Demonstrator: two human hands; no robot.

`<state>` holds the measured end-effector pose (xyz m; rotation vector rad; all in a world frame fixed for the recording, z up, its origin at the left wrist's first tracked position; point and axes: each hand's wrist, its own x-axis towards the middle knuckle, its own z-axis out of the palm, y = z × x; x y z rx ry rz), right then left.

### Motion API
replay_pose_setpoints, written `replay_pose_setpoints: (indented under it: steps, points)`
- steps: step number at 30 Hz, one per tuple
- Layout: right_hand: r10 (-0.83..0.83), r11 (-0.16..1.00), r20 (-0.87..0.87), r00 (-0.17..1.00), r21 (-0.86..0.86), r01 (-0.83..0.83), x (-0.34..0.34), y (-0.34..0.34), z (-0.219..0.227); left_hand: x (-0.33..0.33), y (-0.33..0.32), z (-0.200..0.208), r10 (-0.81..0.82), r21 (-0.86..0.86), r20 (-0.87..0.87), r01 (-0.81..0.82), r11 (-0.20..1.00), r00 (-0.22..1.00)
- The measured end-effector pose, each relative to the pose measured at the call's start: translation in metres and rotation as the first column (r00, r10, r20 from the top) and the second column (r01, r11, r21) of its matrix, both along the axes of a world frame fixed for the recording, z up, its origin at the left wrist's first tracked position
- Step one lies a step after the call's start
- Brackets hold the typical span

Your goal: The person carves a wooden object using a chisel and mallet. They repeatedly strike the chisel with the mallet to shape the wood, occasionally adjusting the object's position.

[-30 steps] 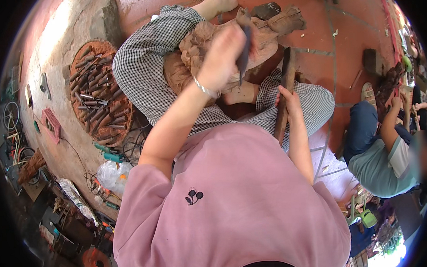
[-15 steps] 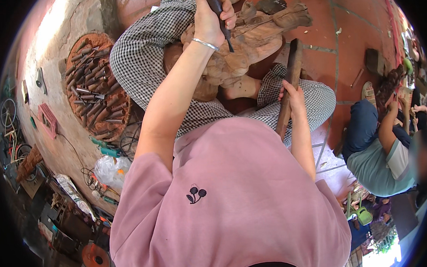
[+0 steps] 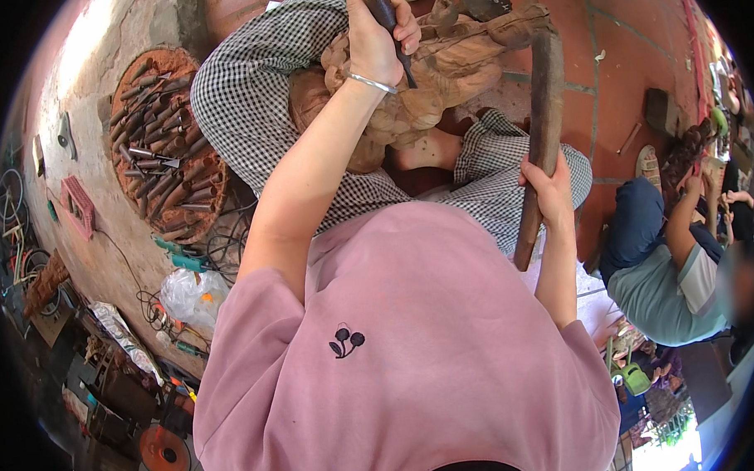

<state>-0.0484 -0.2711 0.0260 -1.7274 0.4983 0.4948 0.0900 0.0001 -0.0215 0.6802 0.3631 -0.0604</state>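
Note:
My left hand (image 3: 374, 43) is closed round the dark handle of a chisel (image 3: 383, 11). The chisel's narrow blade points down at a brown wood carving (image 3: 458, 73), whose rounded, knotted forms lie between my crossed legs. In my right hand (image 3: 551, 189) is a long, flat wooden mallet bar (image 3: 545, 97), gripped below its middle. The bar stands nearly upright to the right of the carving, its upper end overlapping the carving's right tip in view. Below the carving my bare foot (image 3: 428, 151) shows.
On the left, a round tray (image 3: 119, 166) holds many chisels and gouges. Near it lie a pink basket (image 3: 79, 206), cables and a clear plastic bag (image 3: 192, 296). A dark block (image 3: 483, 6) lies beyond the carving. At the right, a co-worker (image 3: 657, 275) sits on the tiles.
My right hand has shifted right with the mallet bar, and the bar's top has swung right and up, away from the chisel. The left hand and chisel have barely moved.

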Motion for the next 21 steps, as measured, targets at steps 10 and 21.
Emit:
replay_pose_setpoints:
  steps: [10,21]
  points:
    - [0.57,0.772,0.282,0.772,-0.504,-0.386,0.06,0.039,0.066,-0.009,-0.004,0.006,0.074,0.047,0.077,-0.078,0.996,0.994]
    - [0.634,0.753,0.451,0.628,-0.545,-0.368,0.098,0.057,0.088,-0.003,-0.009,-0.007,0.031,0.045,-0.024,-0.03,0.999,0.999]
